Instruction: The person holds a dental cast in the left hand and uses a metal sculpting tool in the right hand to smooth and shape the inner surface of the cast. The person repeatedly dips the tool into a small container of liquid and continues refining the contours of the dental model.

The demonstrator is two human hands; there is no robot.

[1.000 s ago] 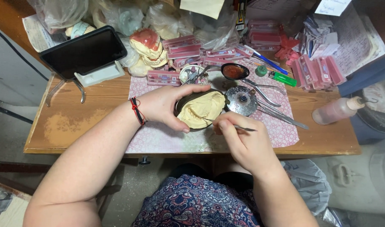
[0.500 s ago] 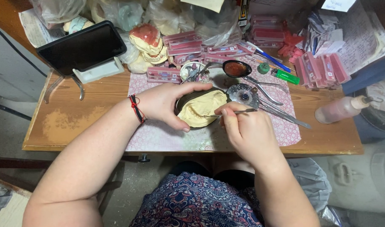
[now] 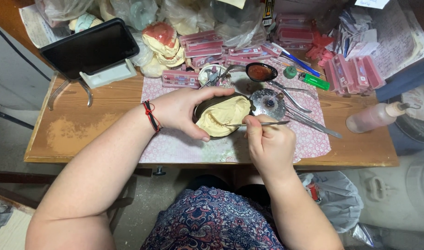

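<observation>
At the bottom of the frame sits the person's lap in a patterned dress, with both forearms reaching up toward the wooden table [image 3: 82,134]. Just above the table's near edge, the right hand [image 3: 267,146] is pinched closed around a thin metal tool [image 3: 258,123], whose tip lies against the pale yellow plaster cast [image 3: 223,118] at the centre of the frame. The left hand [image 3: 182,111], with a red cord at its wrist, is wrapped around the dark rubber bowl [image 3: 200,107] that holds the cast, thumb below and fingers over the top rim. Both rest over a pink patterned mat [image 3: 175,143]. Just beyond, right of centre, lie a round metal dish [image 3: 267,103], long pliers [image 3: 309,115] and a spoon with red paste [image 3: 260,71]; a pink squeeze bottle [image 3: 374,118] lies on its side at the right. A black tablet [image 3: 89,46] stands at the upper left, and pink boxes [image 3: 212,51] crowd the back. The tool's tip could slip or dig too deep and chip the cast if the bowl turns in the left hand's grip.
</observation>
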